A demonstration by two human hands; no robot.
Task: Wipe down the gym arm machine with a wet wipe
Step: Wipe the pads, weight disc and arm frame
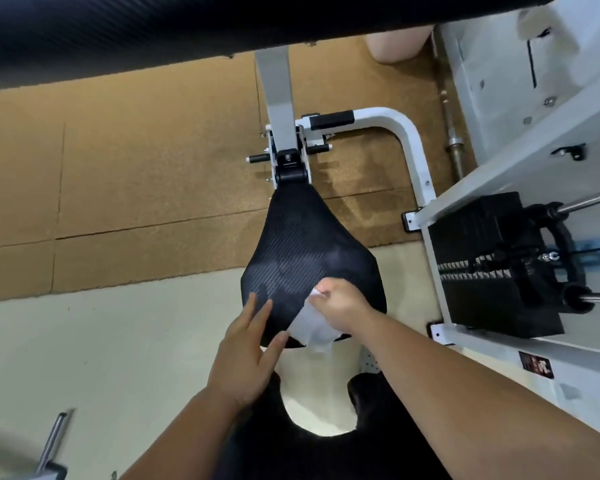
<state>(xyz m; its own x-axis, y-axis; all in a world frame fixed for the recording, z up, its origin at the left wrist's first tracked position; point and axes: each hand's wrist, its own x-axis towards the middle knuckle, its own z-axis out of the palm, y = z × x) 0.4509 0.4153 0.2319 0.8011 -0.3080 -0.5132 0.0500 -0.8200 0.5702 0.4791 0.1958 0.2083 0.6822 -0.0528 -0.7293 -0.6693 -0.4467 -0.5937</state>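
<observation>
White wet wipe (309,323), bunched, pinched in the right hand (342,306); fingers curled tight round its upper edge, the loose part trailing down over the near rim of the seat.

Left hand (245,355) flat and spread, holding nothing. Fingertips rest on the seat's near left edge, just beside the wipe; it seems to steady the pad.

Seat pad (309,261): black, woven carbon-look cover, narrow at the far end, broad near the person. Faint darker patches show near the left fingertips, possibly damp streaks; cannot say for sure.

Step in hand, as I judge it: wiping the seat. To do it well:
- open the wipe out flatter so more cloth meets the cover; bunched like this, little of it touches.
- work from the narrow far end back toward the near rim in overlapping strokes.
- keep the left hand on the edge, clear of the wet path.
- run the wipe over the rim and down the sides.

Beyond the seat: a black hinge bracket (290,168) joins it to a grey upright (276,95). White tube frame (409,147) with a black grip (331,120) curves off right. Long black arm pad (187,32) crosses the top, not yet reached. Black weight stack (482,258) stands at right. Cork-brown floor mat (118,168) lies underneath.

Containers: none visible, no wipe packet and no bin.
</observation>
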